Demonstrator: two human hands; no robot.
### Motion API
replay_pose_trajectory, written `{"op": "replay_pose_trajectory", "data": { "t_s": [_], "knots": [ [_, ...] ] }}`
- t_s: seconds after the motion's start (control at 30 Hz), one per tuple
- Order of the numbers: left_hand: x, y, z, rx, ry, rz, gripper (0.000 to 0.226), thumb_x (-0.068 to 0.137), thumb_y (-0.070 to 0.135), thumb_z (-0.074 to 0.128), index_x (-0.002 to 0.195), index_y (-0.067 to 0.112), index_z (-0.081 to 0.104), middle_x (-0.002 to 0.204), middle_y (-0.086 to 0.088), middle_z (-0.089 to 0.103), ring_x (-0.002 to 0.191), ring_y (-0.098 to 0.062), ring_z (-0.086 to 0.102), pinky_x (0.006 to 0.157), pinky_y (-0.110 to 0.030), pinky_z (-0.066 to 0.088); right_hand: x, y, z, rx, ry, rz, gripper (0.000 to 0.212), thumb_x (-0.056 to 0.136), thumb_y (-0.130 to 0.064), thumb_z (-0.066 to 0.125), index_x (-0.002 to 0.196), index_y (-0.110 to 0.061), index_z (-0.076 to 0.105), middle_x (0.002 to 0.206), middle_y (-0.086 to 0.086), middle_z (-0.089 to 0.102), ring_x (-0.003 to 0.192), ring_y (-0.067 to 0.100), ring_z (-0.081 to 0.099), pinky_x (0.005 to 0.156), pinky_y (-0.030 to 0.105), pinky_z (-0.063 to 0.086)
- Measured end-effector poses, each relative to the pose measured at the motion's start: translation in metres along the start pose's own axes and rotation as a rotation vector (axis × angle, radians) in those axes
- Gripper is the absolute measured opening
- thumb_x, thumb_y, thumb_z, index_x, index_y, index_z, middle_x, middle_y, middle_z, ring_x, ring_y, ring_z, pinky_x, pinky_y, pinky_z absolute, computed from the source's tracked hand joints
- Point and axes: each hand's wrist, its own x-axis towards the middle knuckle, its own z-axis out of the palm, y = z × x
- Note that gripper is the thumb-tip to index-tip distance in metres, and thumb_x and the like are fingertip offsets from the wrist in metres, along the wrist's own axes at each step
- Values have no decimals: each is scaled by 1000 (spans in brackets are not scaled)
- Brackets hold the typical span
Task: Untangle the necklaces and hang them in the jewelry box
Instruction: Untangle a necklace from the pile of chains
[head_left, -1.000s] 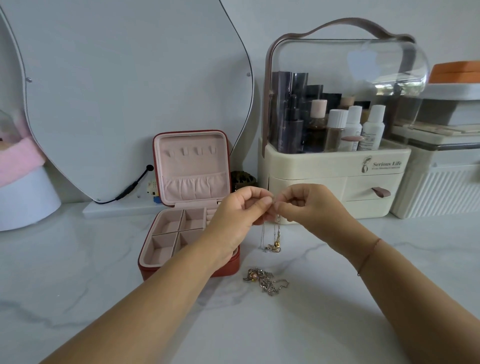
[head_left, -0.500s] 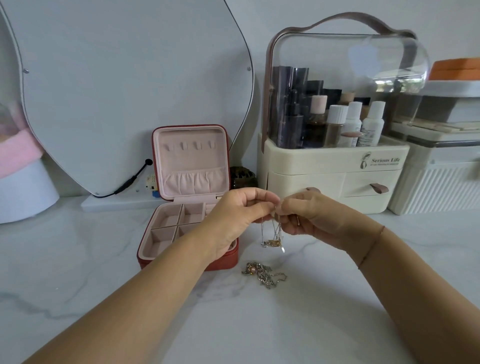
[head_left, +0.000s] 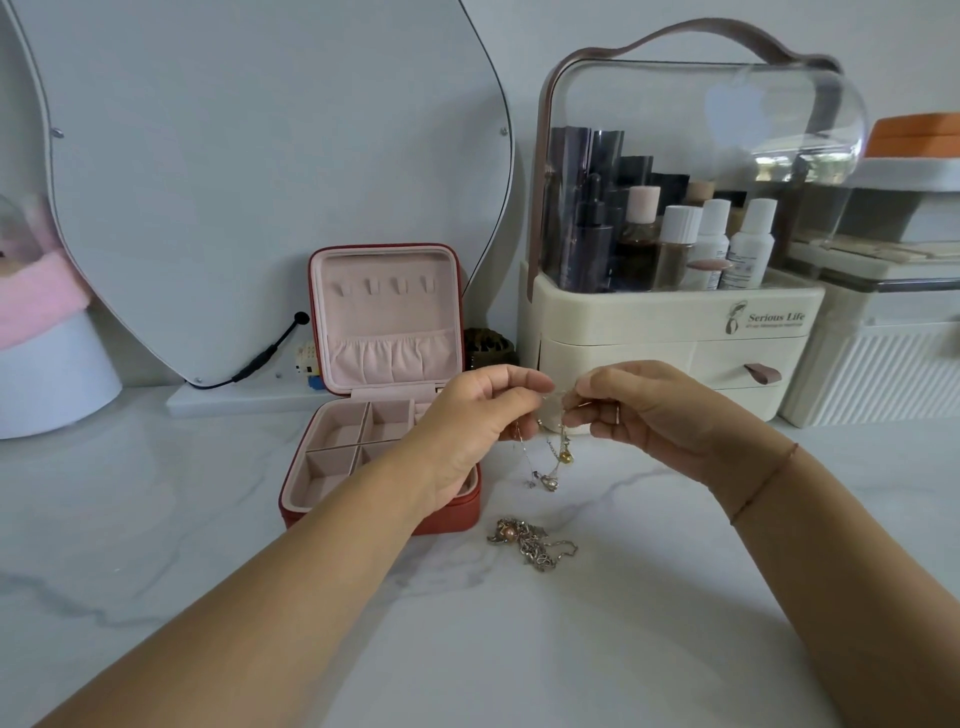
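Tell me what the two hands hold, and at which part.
Both the left hand and the right hand pinch the thin chains of the hanging necklaces near the top, between the fingertips; the pendants dangle below, above the table.

we see bare table (head_left: 649, 649) in front. the open jewelry box (head_left: 363, 467) blocks the left, a necklace heap (head_left: 530, 543) lies just beside it, and the cosmetics organizer (head_left: 670, 343) walls the back right.
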Motion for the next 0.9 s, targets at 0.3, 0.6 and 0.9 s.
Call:
{"op": "replay_pose_trajectory", "data": {
  "t_s": [0.3, 0.6, 0.9],
  "knots": [
    [-3, 7, 1, 53, -62, -71, 31, 88, -4, 41, 90, 10, 68, 60, -2, 35, 47, -8, 28, 47, -20, 24, 0, -4, 4, 169, -39, -24, 23, 94, -1, 47, 72, -5, 52, 54, -1, 55, 44, 5, 42, 48, 15, 39],
    [-4, 8, 0, 75, -81, -100, 14, 91, 18, 60, 86, 15, 72, 53, 5, 27, 45, -8, 20, 41, -18, 16, 3, 0, 0, 211, -34, -48, 11, 74, -15, 66, 64, -17, 62, 53, -2, 48, 46, 7, 37, 50, 17, 37],
    [-4, 7, 2, 54, 31, -58, 11, 86, 18, 66, 94, 10, 70, 39, 10, 33, 38, -7, 20, 39, -19, 15, 4, 1, 0, 358, 29, -75, 15, 76, -21, 65, 62, -20, 59, 47, -2, 42, 60, 14, 52, 82, 30, 41]
  ]
}}
